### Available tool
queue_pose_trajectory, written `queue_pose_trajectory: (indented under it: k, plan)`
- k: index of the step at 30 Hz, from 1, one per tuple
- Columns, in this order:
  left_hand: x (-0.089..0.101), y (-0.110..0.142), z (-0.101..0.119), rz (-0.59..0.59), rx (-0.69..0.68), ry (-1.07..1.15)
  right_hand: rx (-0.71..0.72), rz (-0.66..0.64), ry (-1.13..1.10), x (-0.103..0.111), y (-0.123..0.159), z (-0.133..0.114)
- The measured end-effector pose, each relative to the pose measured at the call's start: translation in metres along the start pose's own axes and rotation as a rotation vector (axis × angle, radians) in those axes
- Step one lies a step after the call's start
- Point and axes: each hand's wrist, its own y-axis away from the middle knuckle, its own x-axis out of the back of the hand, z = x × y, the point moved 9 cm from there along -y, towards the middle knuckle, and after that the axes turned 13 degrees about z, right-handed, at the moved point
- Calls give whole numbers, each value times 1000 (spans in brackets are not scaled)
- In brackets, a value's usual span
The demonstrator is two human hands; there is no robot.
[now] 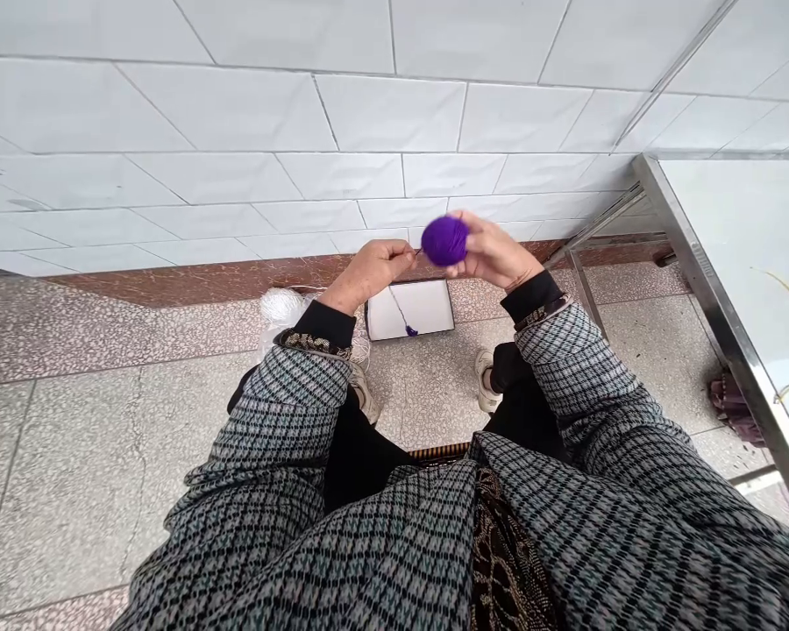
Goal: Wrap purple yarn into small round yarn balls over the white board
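Note:
My right hand point(493, 252) is wrapped round the right side of a purple ball of yarn point(444, 241), held up in front of the tiled wall. To its left, my left hand point(382, 270) pinches a strand of yarn point(418, 252) that runs to the ball. From the left hand a thin cord point(399, 303) hangs down, with a small purple tassel point(411, 330) at its end. That tassel hangs over a shallow white-lined box point(427, 308) with dark edges, which lies on the floor below my hands.
White yarn point(282, 307) lies on the floor left of the box, partly hidden by my left sleeve. A metal-framed table point(716, 289) with a pale top stands at the right. White tiles point(394, 114) cover the wall ahead. My shoes point(486, 377) flank the box's near side.

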Motion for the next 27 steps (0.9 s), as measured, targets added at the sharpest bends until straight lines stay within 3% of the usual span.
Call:
queue_pose_trajectory:
  k: [2,5,9,12,15,18,20,23,25,27]
  plan:
    - [-12,4,5,-111,-24,-34,78,159,-77,18,-6,-10]
    - [-30,14,18,-302,-95,-37,62,322,1,33,-13,1]
    - [-33,19,27,-346,-138,4,-26,401,315,33,-17,26]
    - [-25,16,25,-289,-129,-7,-84,287,496,21,-15,36]
    - [-16,13,22,-219,-116,-8,-157,36,611,6,-6,44]
    - [-10,9,19,-161,-88,40,-159,-264,517,-11,8,42]
    - [-7,6,16,-105,-61,68,-78,-338,316,-17,11,28]
    - [-8,4,14,-69,-52,71,98,-179,8,-2,0,2]
    - [-18,6,16,-136,-81,50,180,-2,-85,15,-9,-6]
    - [-31,11,21,-256,-124,29,190,157,-39,28,-16,-3]
